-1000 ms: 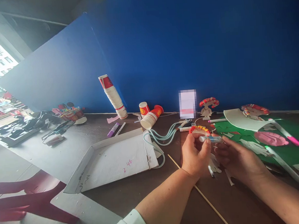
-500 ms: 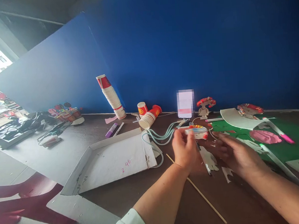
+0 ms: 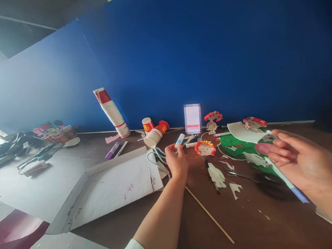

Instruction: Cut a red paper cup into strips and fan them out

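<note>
My left hand (image 3: 177,161) is closed around a white glue stick (image 3: 180,140) with a blue label, its top pointing up. On the right, my right hand (image 3: 307,160) has its fingers bent together near the tip of a curved white paper piece (image 3: 242,131); whatever lies between them is hidden. A round face cutout (image 3: 205,149) with a red and yellow rim lies right of my left hand. Nearer me are a paper figure cutout (image 3: 216,176), a dark pen (image 3: 217,187) and black-handled scissors (image 3: 269,185). A marker with a blue end (image 3: 300,194) lies under my right hand.
An open cardboard tray (image 3: 108,189) sits left, with a wooden stick (image 3: 212,216) right of it. Behind stand a leaning paper-cup stack (image 3: 114,115), more cups (image 3: 157,134), a phone (image 3: 193,118) and a red-topped paper figure (image 3: 212,122). Green paper (image 3: 235,145) lies right.
The view has shifted right. My left hand has moved away from the face cutout, which now lies on the table. My right hand has moved right and up, over the markers.
</note>
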`<state>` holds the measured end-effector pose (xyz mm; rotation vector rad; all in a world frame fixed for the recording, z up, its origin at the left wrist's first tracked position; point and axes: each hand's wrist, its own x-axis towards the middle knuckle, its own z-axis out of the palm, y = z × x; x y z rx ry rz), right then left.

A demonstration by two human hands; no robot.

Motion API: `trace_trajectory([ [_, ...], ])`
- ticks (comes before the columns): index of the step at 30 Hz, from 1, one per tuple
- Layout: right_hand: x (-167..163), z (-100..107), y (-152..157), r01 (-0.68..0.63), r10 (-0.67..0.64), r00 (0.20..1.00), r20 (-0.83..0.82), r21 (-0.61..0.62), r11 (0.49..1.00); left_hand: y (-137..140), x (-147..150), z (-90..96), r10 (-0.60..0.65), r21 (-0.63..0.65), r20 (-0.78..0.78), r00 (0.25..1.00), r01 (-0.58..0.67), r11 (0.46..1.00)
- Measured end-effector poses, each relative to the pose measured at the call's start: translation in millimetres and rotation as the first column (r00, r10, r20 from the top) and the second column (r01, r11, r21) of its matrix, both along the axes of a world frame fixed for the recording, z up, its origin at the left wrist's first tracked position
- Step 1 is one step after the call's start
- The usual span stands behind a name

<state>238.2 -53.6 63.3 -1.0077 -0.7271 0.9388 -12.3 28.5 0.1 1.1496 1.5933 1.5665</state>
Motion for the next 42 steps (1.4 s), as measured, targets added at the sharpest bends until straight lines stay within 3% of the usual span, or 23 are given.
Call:
trace_trajectory([
  [3, -7, -5, -6, 0.047, -0.049, 0.997, -0.057, -0.026, 0.999, -1, -8, 4.3, -0.006, -0.139, -0.330, 0.944, -0.043, 0.989],
  [6, -18, -11, -9, -0.006, 0.002, 0.997, -0.075, -0.061, 0.998, -1, -14, 4.5, -0.048, -0.219, -0.521, 0.852, -0.080, 0.972],
  [12, -40, -19, -5, -0.096, 0.086, 0.991, -0.098, -0.100, 0.990, -3, -14, 1.9, 0.063, -0.072, -0.780, 0.622, -0.189, 0.979],
  [16, -56, -27, -2, -0.151, 0.143, 0.987, -0.078, -0.117, 0.982, 2, 0, 11.1, 0.038, 0.027, -0.866, 0.498, -0.029, 0.999],
  [19, -64, -39, -2, -0.164, 0.162, 0.987, -0.021, -0.130, 0.978, 12, 14, 14.2, -0.092, -0.054, -0.914, 0.396, 0.107, 0.993],
  [23, -65, -57, -6, -0.167, 0.191, 0.976, 0.106, -0.200, 0.966, 29, 25, 8.3, -0.172, -0.135, -0.933, 0.316, 0.136, 0.981],
  [29, -62, -58, -11, -0.205, 0.258, 0.935, 0.242, -0.223, 0.953, 40, 16, 7.8, -0.145, -0.126, -0.935, 0.324, 0.078, 0.989],
  [34, -63, -55, -13, -0.211, 0.281, 0.906, 0.316, -0.239, 0.948, 33, -2, 22.4, -0.090, -0.073, -0.883, 0.461, 0.053, 0.996],
  [37, -61, -57, -12, -0.199, 0.277, 0.910, 0.310, -0.260, 0.945, 17, -5, 27.7, -0.102, 0.032, -0.788, 0.608, 0.206, 0.978],
  [40, -60, -58, -11, -0.177, 0.242, 0.935, 0.258, -0.254, 0.951, -3, 2, 24.0, -0.237, 0.141, -0.644, 0.728, 0.417, 0.898],
  [42, -60, -58, -10, -0.175, 0.224, 0.950, 0.219, -0.222, 0.959, -15, 8, 18.5, -0.331, 0.173, -0.559, 0.760, 0.497, 0.850],
])
